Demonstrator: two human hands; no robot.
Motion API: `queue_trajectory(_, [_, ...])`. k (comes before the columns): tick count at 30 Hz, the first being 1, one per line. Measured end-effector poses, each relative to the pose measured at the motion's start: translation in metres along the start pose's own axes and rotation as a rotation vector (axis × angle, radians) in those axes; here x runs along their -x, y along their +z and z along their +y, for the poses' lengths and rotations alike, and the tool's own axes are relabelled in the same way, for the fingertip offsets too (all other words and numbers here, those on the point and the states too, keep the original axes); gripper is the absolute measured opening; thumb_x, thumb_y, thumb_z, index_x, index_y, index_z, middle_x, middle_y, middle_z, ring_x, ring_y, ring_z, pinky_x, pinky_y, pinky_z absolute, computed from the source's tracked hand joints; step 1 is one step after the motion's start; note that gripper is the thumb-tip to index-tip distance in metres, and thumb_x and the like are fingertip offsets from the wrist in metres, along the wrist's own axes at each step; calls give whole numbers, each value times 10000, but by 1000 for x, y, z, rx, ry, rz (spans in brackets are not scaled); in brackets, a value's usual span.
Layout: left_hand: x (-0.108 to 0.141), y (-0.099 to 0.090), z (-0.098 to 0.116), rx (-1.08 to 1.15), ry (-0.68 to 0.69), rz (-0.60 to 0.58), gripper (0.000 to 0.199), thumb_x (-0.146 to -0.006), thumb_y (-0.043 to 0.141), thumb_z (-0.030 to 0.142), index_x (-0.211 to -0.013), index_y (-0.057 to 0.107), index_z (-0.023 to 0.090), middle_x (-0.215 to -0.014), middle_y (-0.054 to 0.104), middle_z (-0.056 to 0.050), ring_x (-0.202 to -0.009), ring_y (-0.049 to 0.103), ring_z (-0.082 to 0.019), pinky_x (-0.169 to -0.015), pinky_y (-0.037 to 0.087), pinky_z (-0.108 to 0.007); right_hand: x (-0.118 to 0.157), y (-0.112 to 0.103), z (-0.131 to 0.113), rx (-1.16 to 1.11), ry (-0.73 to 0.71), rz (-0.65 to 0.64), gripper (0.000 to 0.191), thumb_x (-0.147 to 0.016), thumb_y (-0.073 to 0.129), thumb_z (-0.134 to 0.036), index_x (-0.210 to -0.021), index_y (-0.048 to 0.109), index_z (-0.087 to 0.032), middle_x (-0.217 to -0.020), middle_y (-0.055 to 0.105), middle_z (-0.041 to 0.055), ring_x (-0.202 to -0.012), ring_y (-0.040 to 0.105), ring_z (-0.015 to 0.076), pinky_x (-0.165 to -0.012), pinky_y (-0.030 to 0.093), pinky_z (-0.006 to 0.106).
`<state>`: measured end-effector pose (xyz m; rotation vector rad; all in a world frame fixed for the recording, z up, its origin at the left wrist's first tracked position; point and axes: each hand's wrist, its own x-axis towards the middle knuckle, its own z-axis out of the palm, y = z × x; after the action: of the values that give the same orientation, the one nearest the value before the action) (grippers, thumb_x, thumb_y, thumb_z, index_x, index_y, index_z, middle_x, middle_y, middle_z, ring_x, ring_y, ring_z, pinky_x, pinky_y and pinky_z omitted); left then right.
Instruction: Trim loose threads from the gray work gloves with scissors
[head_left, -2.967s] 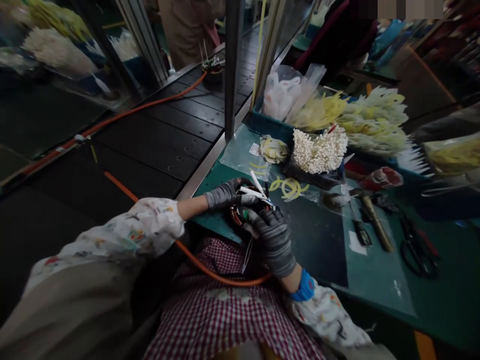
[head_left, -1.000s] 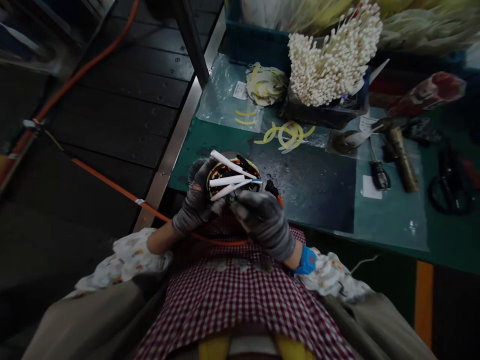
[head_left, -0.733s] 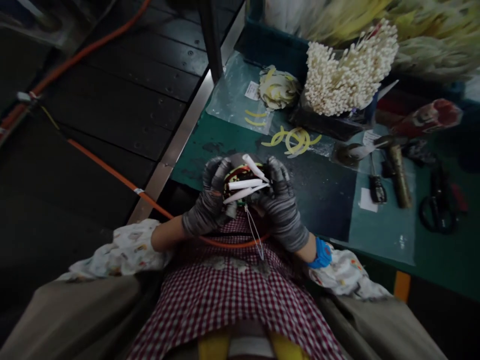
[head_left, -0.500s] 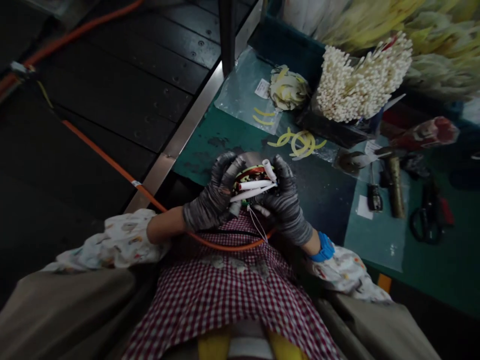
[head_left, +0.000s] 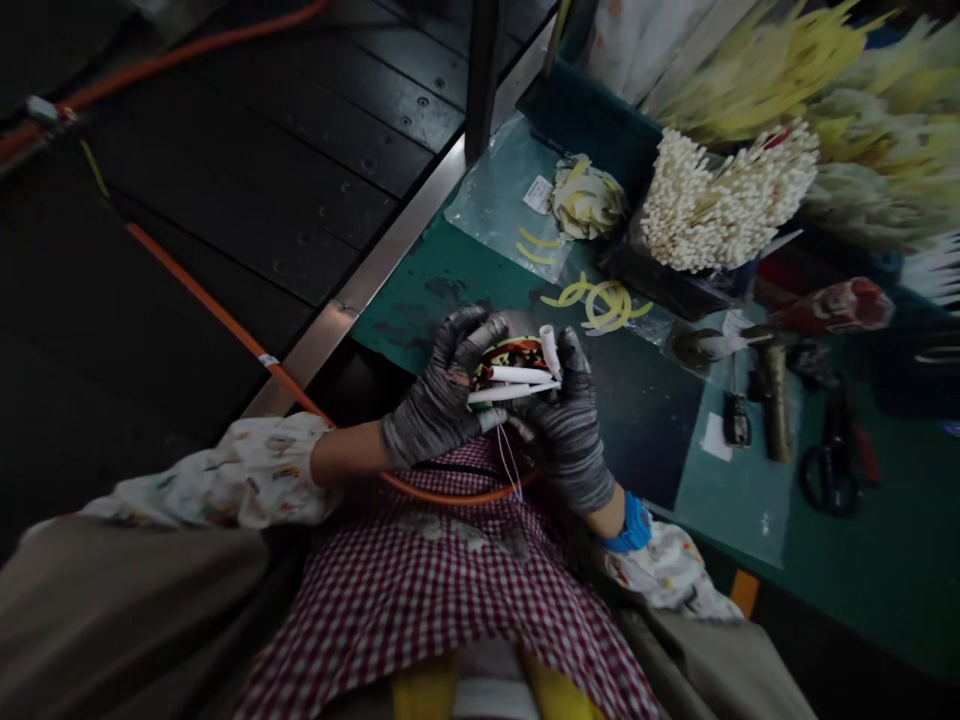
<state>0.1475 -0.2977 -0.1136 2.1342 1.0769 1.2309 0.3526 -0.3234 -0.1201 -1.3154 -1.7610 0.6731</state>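
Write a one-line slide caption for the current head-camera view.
Gloved left hand and right hand hold a round part with white tubes by a green workbench.

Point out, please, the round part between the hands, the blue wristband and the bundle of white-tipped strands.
Round part (head_left: pixel 514 353): head view, on reddish inner area.
Blue wristband (head_left: pixel 634 527): head view, outer side.
Bundle of white-tipped strands (head_left: pixel 716 212): head view, among the tips.

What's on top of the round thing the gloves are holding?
Three white tubes are over the round thing, with reddish parts showing beside them. The left hand and right hand cover much of its sides, and its underside is hidden.
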Motion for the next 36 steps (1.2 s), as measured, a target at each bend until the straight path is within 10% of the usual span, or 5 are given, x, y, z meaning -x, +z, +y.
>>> queue_trajectory(16, [-20, 20, 15, 81, -58, 40, 839, -751, 835, 330, -1533, 532, 292, -1591, 523, -108, -1515, 458, -450, -1269, 398, -682, -16, -54, 25, 204, -308, -201, 419, -921, 748, -226, -1317, 731, -360, -1650, 463, 57, -1458, 544, 359, -1173, 522, 623])
queue_trajectory(28, [-27, 13, 18, 125, -100, -25, 778, -772, 800, 320, -1514, 569, 291, -1590, 541, -74, -1535, 456, -394, -1314, 381, -600, -2, -37, 38, 129, -287, 23, 455, -948, 696, -204, -1370, 662, -371, -1605, 492, 85, -1399, 587, 316, -1096, 579, 555])
queue_trajectory(36, [-29, 12, 19, 142, -56, 4, 781, -760, 794, 287, -1507, 566, 289, -1562, 572, -73, -1509, 495, -390, -1298, 409, -588, -2, -36, 33, 14, -87, -66, 676, -948, 706, -271, -1563, 471, -422, -1575, 522, 101, -1358, 620, 324, -1045, 618, 583])
